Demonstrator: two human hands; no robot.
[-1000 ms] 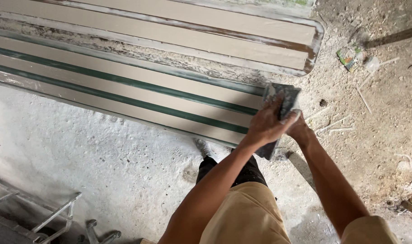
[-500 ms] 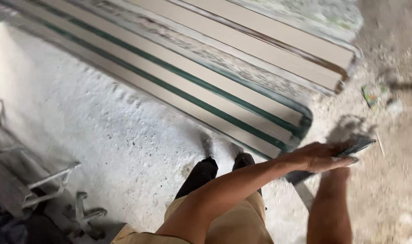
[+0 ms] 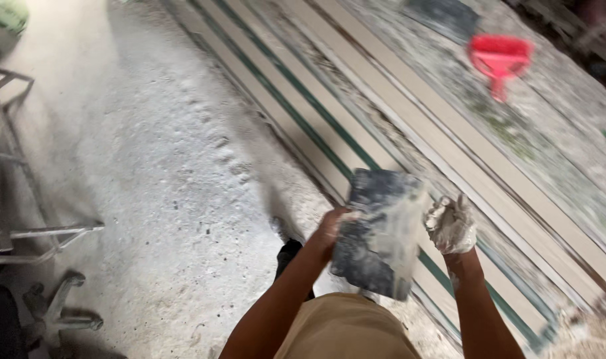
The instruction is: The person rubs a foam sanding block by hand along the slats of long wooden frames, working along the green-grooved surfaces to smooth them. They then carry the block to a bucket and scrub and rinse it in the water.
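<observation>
A dark, dusty rectangular board [image 3: 381, 233], smeared with pale plaster, is held up in front of me. My left hand [image 3: 331, 228] grips its left edge. My right hand [image 3: 451, 224], coated in white plaster and closed into a fist, touches its right edge. Below and beyond the board lie long beige slabs [image 3: 356, 119] with green stripes, stacked on the dusty floor and running diagonally across the view.
A red dustpan [image 3: 500, 58] lies on the rubble-strewn ground at upper right. A grey metal frame [image 3: 13, 166] and a chair base [image 3: 57, 312] stand at the left. My dark shoe [image 3: 291, 252] rests on the white dusty floor [image 3: 156, 173].
The view has swung so the slabs now run diagonally. The board has been lifted off the slab end and now stands up between both hands.
</observation>
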